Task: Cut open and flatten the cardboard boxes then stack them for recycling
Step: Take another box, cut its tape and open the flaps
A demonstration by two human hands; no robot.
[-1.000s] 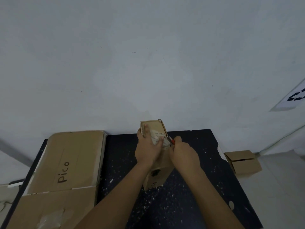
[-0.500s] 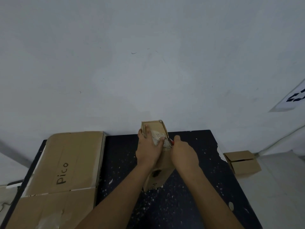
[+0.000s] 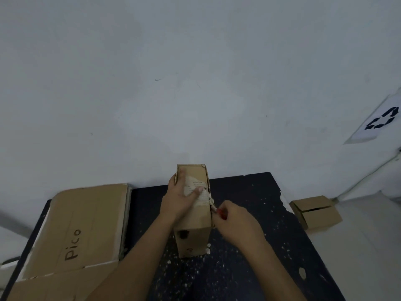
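A narrow brown cardboard box lies lengthwise on the black table, with a torn white label on its top. My left hand presses flat on the box's top, fingers spread over the label. My right hand grips a small red-handled cutter whose tip meets the box's upper right edge, where pale tape curls up. The blade itself is too small to make out.
A large flattened cardboard sheet marked "Pico" covers the table's left side. A small closed cardboard box sits on the floor to the right. A recycling sign hangs on the white wall. White flecks dot the table.
My right hand has drawn the cutter back toward me along the box's right top edge. The left hand stays on the box's top.
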